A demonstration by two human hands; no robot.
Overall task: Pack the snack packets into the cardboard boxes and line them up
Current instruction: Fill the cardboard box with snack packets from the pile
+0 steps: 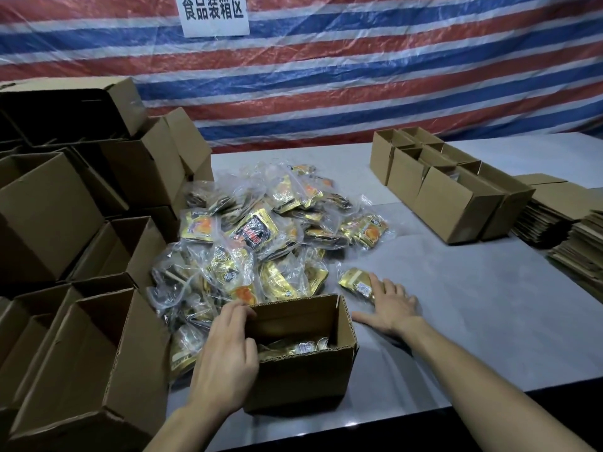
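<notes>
An open cardboard box [300,376] stands near the table's front edge with a few snack packets [300,347] on its bottom. My left hand [228,350] grips the box's left wall, fingers curled over the rim. My right hand [390,305] lies flat with spread fingers to the right of the box, touching a single gold packet [354,280] on the table. A big heap of gold and black snack packets [257,243] in clear wrappers lies behind and left of the box.
Stacks of open cardboard boxes [75,256] fill the left side. A double row of boxes [450,187] stands at the back right on the grey table [456,321]. Flattened cardboard [571,230] is piled at the right edge. A striped tarp [359,76] hangs behind.
</notes>
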